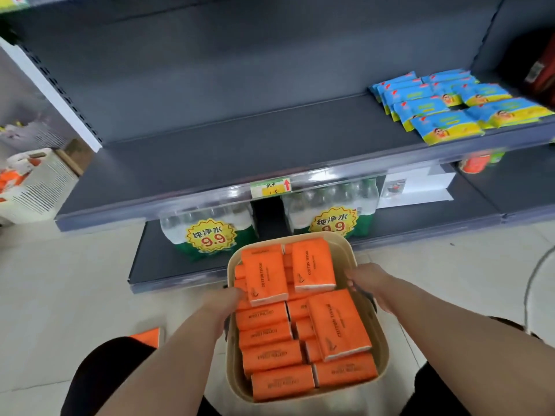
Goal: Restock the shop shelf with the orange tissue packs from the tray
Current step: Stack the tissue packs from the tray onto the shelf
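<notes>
A beige tray filled with several orange tissue packs sits low in front of me, between my knees. Two packs lie tilted on top at its far end. My left hand lies over the tray's left rim, fingertips against a tilted pack. My right hand curls its fingers over the right rim. The dark grey shop shelf runs across ahead of the tray.
Blue and yellow wipe packs fill the shelf's right end. Shrink-wrapped water bottles stand on the bottom shelf just beyond the tray. One orange pack lies on the floor at the left. A white crate stands far left.
</notes>
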Available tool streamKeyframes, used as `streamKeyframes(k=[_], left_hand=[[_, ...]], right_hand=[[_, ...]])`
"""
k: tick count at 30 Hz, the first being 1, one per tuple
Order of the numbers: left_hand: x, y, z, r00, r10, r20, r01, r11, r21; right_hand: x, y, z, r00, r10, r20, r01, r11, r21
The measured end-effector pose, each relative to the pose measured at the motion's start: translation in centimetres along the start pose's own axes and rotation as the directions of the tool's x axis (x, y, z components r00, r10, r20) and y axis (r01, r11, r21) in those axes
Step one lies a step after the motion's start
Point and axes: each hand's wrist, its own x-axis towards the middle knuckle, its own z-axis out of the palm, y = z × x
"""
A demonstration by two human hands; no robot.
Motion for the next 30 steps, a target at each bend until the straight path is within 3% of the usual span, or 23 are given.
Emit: streamKeyframes(k=[4,6,9,13,15,18,22,30], left_hand=[[-0.1,-1.0,-0.1,1.0,0.002,0.025,-0.002,1.0,-0.007],[-0.4,0.1,-0.4,0.999,0.031,0.031,-0.032,0.999,0.032],[-1.4,3.1,-0.9,0.977,0.214,0.004,-0.21,0.952,0.225],[-4.4,7.1,-1.5,0.876,0.477,0.077,-0.459,0.771,0.442],[-6.4,8.7,-1.8,0.829,0.549,0.103,-0.537,0.731,0.421],[-9.2,10.5,-2.2,0.768,0.632,0.103,-0.621,0.696,0.361],[-13.2,12.6,-2.8,0.678,0.728,0.097,-0.695,0.593,0.406],[-16.1,14.1,-5.0,0.576,0.811,0.107,-0.78,0.505,0.37]], right_hand=[[-1.7,0.4,0.9,0.989,-0.048,0.141,0.043,0.998,0.044],[-1.9,-0.6,1.0,0.983,-0.066,0.173,0.095,0.982,-0.166],[-2.8,-3.5,0.6,0.973,-0.22,0.064,0.212,0.752,-0.624],[-5.1,-6.8,-1.2,0.898,-0.436,-0.065,0.184,0.503,-0.845],[-6.8,-7.7,-2.7,0.877,-0.469,-0.105,0.134,0.449,-0.884],[-9.9,-8.3,-5.5,0.865,-0.479,-0.151,0.104,0.465,-0.879],[-14.6,-8.1,-9.4,0.835,-0.52,-0.183,0.097,0.464,-0.88],[-17.6,-10.0,-8.0,0.771,-0.634,-0.068,0.201,0.343,-0.918]])
